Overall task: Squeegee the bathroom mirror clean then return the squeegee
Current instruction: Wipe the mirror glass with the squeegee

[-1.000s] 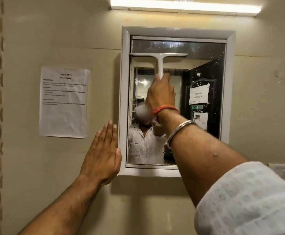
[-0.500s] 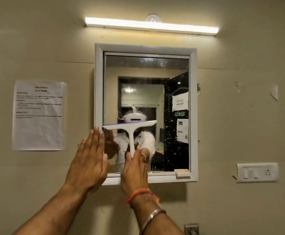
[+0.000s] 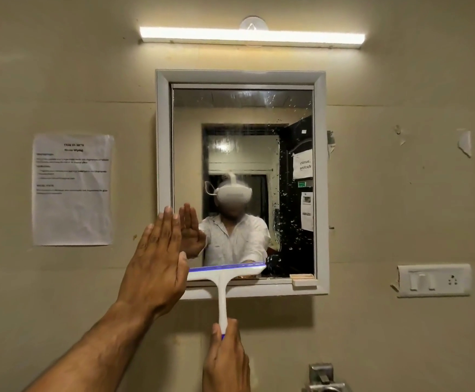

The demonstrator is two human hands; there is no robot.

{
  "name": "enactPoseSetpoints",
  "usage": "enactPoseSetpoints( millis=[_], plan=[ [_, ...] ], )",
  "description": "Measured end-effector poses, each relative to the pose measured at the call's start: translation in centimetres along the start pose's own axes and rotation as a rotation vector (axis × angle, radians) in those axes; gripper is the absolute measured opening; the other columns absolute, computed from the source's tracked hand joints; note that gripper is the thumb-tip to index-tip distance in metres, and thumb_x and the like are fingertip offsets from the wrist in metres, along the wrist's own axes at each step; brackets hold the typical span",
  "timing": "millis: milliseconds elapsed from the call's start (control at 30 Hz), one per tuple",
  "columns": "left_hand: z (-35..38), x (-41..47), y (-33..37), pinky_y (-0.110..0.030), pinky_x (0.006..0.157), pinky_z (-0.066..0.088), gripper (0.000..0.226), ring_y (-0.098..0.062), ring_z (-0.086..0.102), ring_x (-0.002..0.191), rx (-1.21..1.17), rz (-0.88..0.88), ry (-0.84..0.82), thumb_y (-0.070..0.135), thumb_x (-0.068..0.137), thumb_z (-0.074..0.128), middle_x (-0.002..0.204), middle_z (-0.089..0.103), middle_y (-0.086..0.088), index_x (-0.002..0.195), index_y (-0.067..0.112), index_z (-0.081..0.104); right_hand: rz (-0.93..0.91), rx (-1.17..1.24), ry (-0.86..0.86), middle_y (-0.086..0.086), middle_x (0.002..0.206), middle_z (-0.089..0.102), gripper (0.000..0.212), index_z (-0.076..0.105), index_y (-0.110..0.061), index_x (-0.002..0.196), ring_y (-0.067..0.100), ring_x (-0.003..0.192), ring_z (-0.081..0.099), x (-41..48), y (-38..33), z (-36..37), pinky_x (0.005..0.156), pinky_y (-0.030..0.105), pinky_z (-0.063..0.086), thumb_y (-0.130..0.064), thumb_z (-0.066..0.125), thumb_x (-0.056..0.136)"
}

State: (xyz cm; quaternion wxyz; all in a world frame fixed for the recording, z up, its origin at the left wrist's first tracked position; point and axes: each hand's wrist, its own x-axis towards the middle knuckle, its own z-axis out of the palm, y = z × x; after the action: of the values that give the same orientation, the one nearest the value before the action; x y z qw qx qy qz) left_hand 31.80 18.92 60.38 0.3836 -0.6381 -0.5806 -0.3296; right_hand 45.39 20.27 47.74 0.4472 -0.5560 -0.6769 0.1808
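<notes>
A white-framed mirror (image 3: pixel 321 176) hangs on the beige wall. Its left and middle glass looks wiped; water drops dot the right strip. A white squeegee (image 3: pixel 222 290) with a blue blade edge rests its head across the mirror's bottom edge, left of middle. My right hand (image 3: pixel 226 360) is shut on the lower end of its handle, below the frame. My left hand (image 3: pixel 157 267) lies flat, fingers together and pointing up, pressed against the frame's lower left corner. It holds nothing.
A printed paper sheet (image 3: pixel 72 189) is taped to the wall left of the mirror. A tube light (image 3: pixel 251 37) glows above it. A switch and socket plate (image 3: pixel 432 280) sits at the lower right. A metal tap top (image 3: pixel 322 377) shows at the bottom edge.
My right hand has drawn the squeegee down from the mirror's top to its bottom edge. The view has pulled back. My left hand has stayed on the frame's lower left.
</notes>
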Motion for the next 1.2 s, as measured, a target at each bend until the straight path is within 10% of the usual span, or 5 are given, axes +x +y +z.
enactPoseSetpoints(
  millis=[100, 267, 367, 600, 1200],
  plan=[
    [0.0, 0.4, 0.0, -0.037, 0.118, 0.004, 0.068, -0.022, 0.002, 0.149, 0.007, -0.008, 0.009, 0.031, 0.093, 0.021, 0.162, -0.002, -0.013, 0.153, 0.004, 0.005, -0.067, 0.102, 0.100, -0.004, 0.092, 0.060, 0.096, 0.036, -0.033, 0.109, 0.020, 0.074, 0.058, 0.4, -0.7, -0.3, 0.069, 0.028, 0.049, -0.085, -0.023, 0.054],
    [0.4, 1.1, 0.1, -0.037, 0.119, 0.003, 0.069, -0.017, -0.006, 0.149, -0.040, -0.032, 0.021, 0.033, 0.093, 0.018, 0.162, -0.008, -0.011, 0.153, 0.006, -0.001, -0.331, 0.353, 0.259, 0.000, 0.090, 0.062, 0.020, 0.042, -0.029, 0.111, 0.016, 0.078, 0.061, 5.2, -8.5, -6.7, 0.061, 0.026, 0.046, -0.042, 0.032, 0.100],
    [0.8, 1.0, -0.3, -0.038, 0.119, 0.002, 0.070, -0.015, -0.012, 0.148, -0.045, -0.033, -0.007, 0.035, 0.092, 0.015, 0.161, -0.014, -0.010, 0.153, 0.007, -0.005, -0.438, 0.347, 0.313, -0.007, 0.078, 0.052, 0.027, 0.043, -0.020, 0.109, 0.005, 0.067, 0.050, 10.2, -13.4, -11.4, 0.054, 0.017, 0.032, -0.041, 0.029, 0.102],
    [1.7, 0.7, -1.5, -0.034, 0.118, -0.001, 0.069, -0.013, -0.012, 0.148, -0.053, -0.034, -0.028, 0.035, 0.093, 0.016, 0.162, -0.013, -0.007, 0.153, 0.009, -0.005, -0.461, 0.270, 0.491, 0.004, 0.083, 0.061, 0.034, 0.047, -0.012, 0.117, 0.022, 0.074, 0.064, 18.1, -19.1, -18.9, 0.068, 0.044, 0.057, -0.038, 0.030, 0.102],
    [1.1, 1.6, 3.2, -0.034, 0.118, 0.000, 0.069, -0.017, -0.005, 0.149, -0.089, 0.030, 0.001, 0.032, 0.093, 0.021, 0.162, -0.010, -0.008, 0.153, 0.007, 0.000, -0.305, 0.021, 0.329, 0.006, 0.085, 0.061, 0.024, 0.039, -0.021, 0.102, 0.025, 0.068, 0.057, 8.9, 2.8, -12.0, 0.056, 0.035, 0.041, -0.042, 0.028, 0.100]
  ],
)
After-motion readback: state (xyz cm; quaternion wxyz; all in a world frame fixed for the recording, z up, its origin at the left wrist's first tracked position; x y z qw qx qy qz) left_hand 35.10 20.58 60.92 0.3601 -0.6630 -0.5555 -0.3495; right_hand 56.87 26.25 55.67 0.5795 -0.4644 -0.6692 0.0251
